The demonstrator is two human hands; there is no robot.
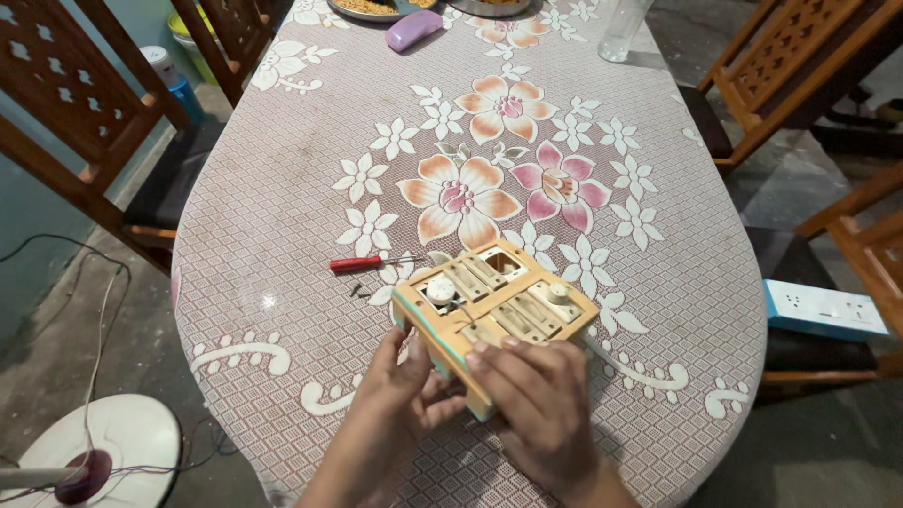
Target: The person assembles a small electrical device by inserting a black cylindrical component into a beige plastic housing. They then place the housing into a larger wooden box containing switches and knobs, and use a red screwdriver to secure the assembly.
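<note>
A tan wooden switch board (494,303) with several switches, a round knob and a square cut-out is tilted up at the near edge of the table (282,188). My left hand (393,404) grips its near left corner from below. My right hand (536,400) lies over its near right edge, fingers spread on the front face. A red-handled screwdriver (362,263) lies on the cloth just left of the board, with two small dark screws (358,292) beside it.
The oval table has a floral cloth. Wooden chairs (85,122) stand on both sides; the right one carries a white and blue socket box (823,310). A purple case (414,30), a plate and a glass (623,28) are at the far end. A fan base (103,447) is on the floor.
</note>
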